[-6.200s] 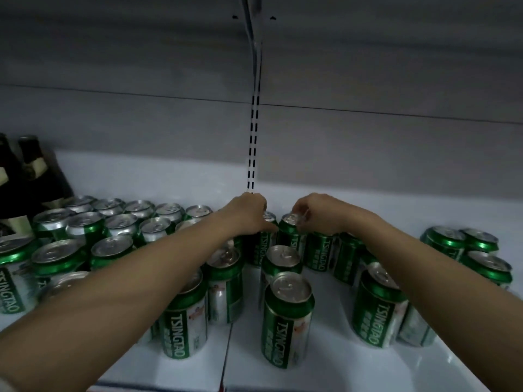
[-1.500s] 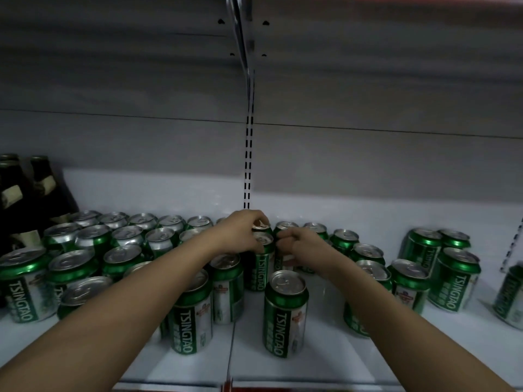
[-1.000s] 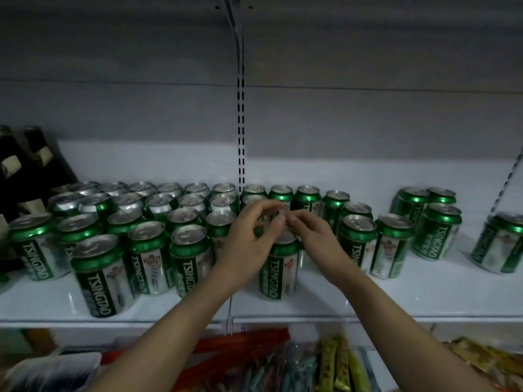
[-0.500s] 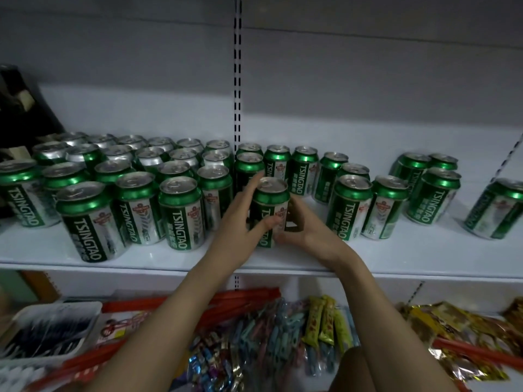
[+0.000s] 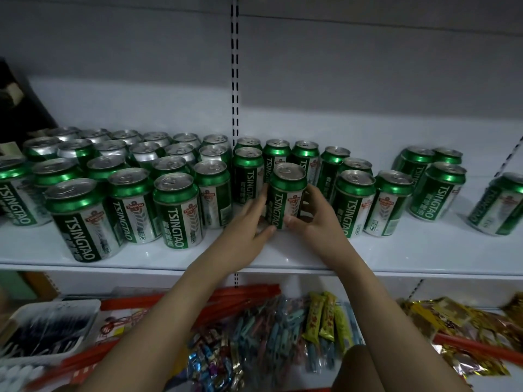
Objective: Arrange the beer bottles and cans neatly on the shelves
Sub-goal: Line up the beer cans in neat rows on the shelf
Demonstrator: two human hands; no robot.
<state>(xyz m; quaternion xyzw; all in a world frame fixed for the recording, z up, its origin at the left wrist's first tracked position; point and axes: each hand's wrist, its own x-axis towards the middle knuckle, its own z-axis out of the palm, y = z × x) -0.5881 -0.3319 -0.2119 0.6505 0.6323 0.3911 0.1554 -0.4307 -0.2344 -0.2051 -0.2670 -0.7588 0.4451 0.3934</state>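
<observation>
A green Tsingtao can (image 5: 287,193) stands upright near the front middle of the white shelf (image 5: 283,258). My left hand (image 5: 246,230) touches its left side with nearly straight fingers. My right hand (image 5: 317,224) curls round its right side, thumb at the can's base. Several more green cans (image 5: 175,207) stand in close rows to the left. Others (image 5: 353,199) stand in a looser group to the right, and a small cluster (image 5: 435,188) stands farther right.
Dark beer bottles (image 5: 17,103) stand at the far left of the shelf. One can (image 5: 498,205) stands alone at the right edge. The shelf below holds a white tray (image 5: 42,329), red packs (image 5: 226,295), clothes pegs (image 5: 268,340) and snack packets (image 5: 458,323).
The view has dropped back and down from the shelf, so the lower shelf shows. Both hands came forward from the rear cans to one front can and now hold its sides.
</observation>
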